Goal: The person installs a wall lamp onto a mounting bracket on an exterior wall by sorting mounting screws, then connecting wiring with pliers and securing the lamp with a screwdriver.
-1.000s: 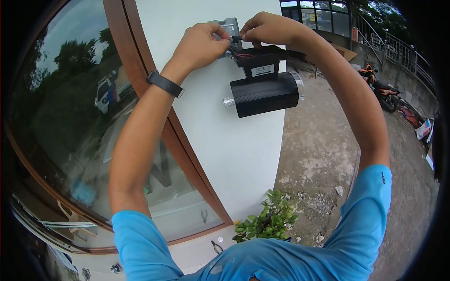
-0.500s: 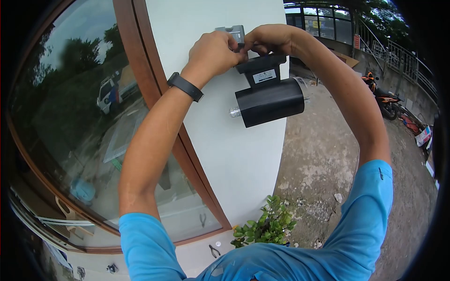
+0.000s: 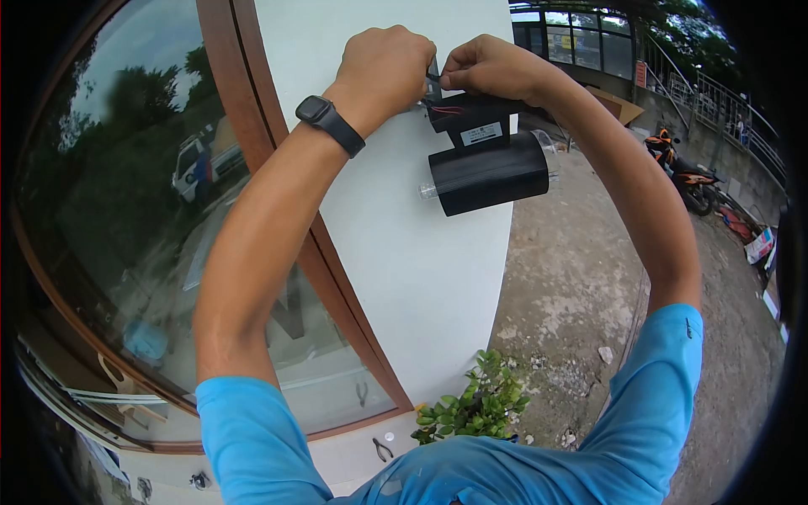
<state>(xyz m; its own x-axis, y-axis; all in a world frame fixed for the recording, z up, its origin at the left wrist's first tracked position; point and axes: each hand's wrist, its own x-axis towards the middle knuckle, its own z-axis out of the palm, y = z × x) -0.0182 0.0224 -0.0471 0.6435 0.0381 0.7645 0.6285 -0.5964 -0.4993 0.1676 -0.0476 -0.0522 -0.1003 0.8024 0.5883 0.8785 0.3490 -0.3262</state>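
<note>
Black, cylinder-shaped wall lamp (image 3: 490, 178) is sitting out from a white wall (image 3: 404, 278), just below both hands, with its ribbed clear ends poking out left and right. Its black bracket housing (image 3: 481, 108) is joining the body from above and showing a white printed label (image 3: 481, 134), plus thin red wires (image 3: 446, 109) along the top edge. Right hand (image 3: 492, 69) is keeping a pretty narrow pinch, thumb and index meeting around a small dark wire piece (image 3: 433, 77) right above the housing. Left hand (image 3: 389, 66) is curling in from the other side, knuckles up, close to that same piece; its fingertips are hiding, so I can't tell how tight that grip is or what it's holding. Grey fitting (image 3: 433, 66) is peeking out between the hands. Black smartwatch (image 3: 328, 122) is wrapping the left wrist, and dark-handled pliers (image 3: 382, 449) are lying down by the leafy green plant (image 3: 475, 404).
</note>
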